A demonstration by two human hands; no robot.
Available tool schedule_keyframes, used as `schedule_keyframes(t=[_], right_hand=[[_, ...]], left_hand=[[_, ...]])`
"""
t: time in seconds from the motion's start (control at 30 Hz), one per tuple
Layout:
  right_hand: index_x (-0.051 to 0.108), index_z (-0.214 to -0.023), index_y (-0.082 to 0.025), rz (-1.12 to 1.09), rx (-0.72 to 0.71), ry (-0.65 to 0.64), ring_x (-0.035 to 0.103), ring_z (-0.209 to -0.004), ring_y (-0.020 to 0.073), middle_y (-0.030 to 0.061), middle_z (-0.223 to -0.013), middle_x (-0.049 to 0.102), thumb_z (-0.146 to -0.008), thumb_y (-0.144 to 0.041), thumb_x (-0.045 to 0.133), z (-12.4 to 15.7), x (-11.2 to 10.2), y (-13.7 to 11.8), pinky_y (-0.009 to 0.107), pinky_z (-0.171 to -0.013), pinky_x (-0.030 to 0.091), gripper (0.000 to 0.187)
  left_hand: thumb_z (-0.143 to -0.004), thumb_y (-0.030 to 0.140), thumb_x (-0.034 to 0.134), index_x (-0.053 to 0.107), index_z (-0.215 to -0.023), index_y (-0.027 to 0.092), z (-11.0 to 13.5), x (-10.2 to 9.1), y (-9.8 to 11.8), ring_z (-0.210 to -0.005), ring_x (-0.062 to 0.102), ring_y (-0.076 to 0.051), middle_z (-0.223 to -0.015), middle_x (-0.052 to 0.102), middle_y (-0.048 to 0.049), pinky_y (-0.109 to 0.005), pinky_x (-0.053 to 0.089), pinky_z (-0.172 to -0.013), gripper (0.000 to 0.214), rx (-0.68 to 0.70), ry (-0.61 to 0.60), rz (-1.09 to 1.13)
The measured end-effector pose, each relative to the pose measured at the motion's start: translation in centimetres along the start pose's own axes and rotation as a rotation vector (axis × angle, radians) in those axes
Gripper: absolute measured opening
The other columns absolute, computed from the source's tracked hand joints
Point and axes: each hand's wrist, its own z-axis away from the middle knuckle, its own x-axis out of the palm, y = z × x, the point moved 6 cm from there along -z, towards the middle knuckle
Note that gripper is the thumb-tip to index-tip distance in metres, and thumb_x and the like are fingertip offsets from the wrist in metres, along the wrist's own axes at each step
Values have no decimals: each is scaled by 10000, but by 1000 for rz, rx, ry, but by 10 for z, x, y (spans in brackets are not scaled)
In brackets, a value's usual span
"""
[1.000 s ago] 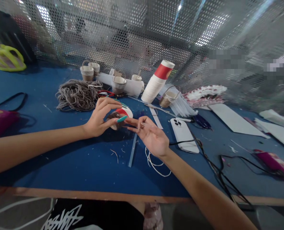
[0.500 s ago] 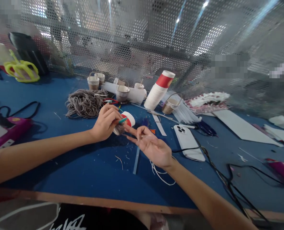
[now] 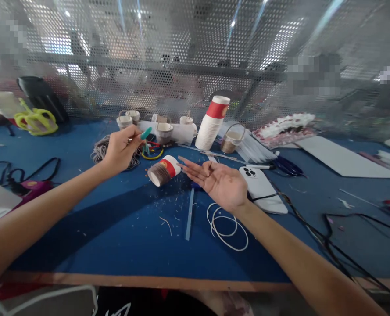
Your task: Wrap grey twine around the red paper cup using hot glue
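My left hand (image 3: pixel 120 149) is raised over the grey-brown cord bundle (image 3: pixel 100 150), its fingers pinched on a small teal-handled tool (image 3: pixel 145 133). What the tool's other end looks like is hard to make out. A paper cup (image 3: pixel 171 166) with a red band lies tilted on its side between my hands, brown cord (image 3: pixel 159 174) wound around its lower part. My right hand (image 3: pixel 219 182) is palm up just right of the cup, fingers stretched out and apart. A loop of white cord (image 3: pixel 229 235) lies below it.
A stack of paper cups (image 3: pixel 209 129) stands at the back, near small cord-wrapped buckets (image 3: pixel 231 140). A white phone (image 3: pixel 263 191) and black cables (image 3: pixel 300 228) lie to the right. A yellow basket (image 3: pixel 37 122) and purple glue gun (image 3: pixel 33 191) are at left.
My left hand has moved up and left, away from the cup, with the teal-handled tool. The cup now lies on the table. My right hand has shifted right and its fingers are straighter.
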Motion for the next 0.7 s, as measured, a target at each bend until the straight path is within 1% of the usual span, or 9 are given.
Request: schedule_keyframes(t=[0.07, 0.13, 0.2, 0.3, 0.37, 0.4, 0.47, 0.57, 0.7], right_hand=[[556, -787, -221, -39, 19, 4, 628, -1287, 289, 155, -1319, 702, -813, -388, 559, -1, -2, 2, 512, -1234, 299, 169], [558, -809, -222, -72, 27, 6, 638, -1276, 280, 148, -1324, 701, -826, -403, 556, -1, -2, 4, 506, -1230, 311, 182], [555, -837, -225, -102, 32, 5, 632, -1285, 267, 141, -1341, 692, -835, -412, 556, 0, 0, 5, 496, -1232, 311, 186], [549, -874, -228, -154, 59, 5, 613, -1310, 256, 138, -1363, 677, -853, -440, 550, 0, 1, 9, 487, -1233, 311, 214], [544, -882, -228, -188, 83, 4, 602, -1322, 259, 138, -1389, 657, -859, -449, 548, 1, 3, 12, 496, -1231, 312, 223], [544, -883, -228, -204, 91, 0, 599, -1324, 262, 137, -1396, 651, -856, -445, 553, 1, 4, 13, 504, -1230, 313, 219], [554, -889, -227, -235, 103, -15, 604, -1313, 266, 125, -1375, 662, -843, -430, 568, 2, 8, 17, 521, -1223, 323, 208], [595, -902, -224, -267, 123, -48, 636, -1257, 265, 97, -1247, 718, -811, -440, 603, 5, 15, 23, 521, -1212, 348, 234], [617, -896, -233, -251, 122, -36, 631, -1253, 252, 58, -1141, 730, -793, -468, 635, 8, 20, 26, 481, -1227, 333, 257]], left_hand=[[-1011, 432, 413, 481, -676, 217, 1, 1, -6, -526, 474, -102, -575, 538, 26, -262, 371, -534, 404, -25, -57, -122], [-984, 430, 455, 409, -597, 220, 2, 4, -11, -478, 380, -104, -509, 452, 33, -273, 313, -512, 443, -10, -97, -209], [-949, 396, 521, 420, -586, 213, 3, 9, -16, -507, 359, -116, -523, 449, 24, -281, 314, -542, 419, 3, -119, -265], [-944, 329, 527, 592, -815, 198, 5, 17, -12, -779, 546, -193, -809, 645, -50, -325, 450, -730, 194, 39, -131, -322], [-955, 351, 520, 622, -972, 174, 9, 23, 3, -958, 577, -244, -1022, 674, -107, -396, 480, -885, 205, 113, -146, -347], [-965, 371, 508, 623, -981, 163, 12, 26, 13, -951, 580, -247, -1007, 674, -113, -408, 487, -890, 238, 157, -168, -336], [-982, 392, 486, 625, -929, 169, 19, 35, 33, -862, 584, -216, -909, 677, -82, -370, 505, -819, 268, 184, -246, -247], [-961, 355, 538, 637, -852, 180, 27, 45, 47, -823, 608, -186, -836, 687, -47, -313, 504, -740, 229, 65, -335, -134], [-915, 304, 615, 608, -687, 178, 30, 50, 54, -711, 573, -157, -672, 642, -22, -265, 462, -632, 260, 64, -325, -48]])
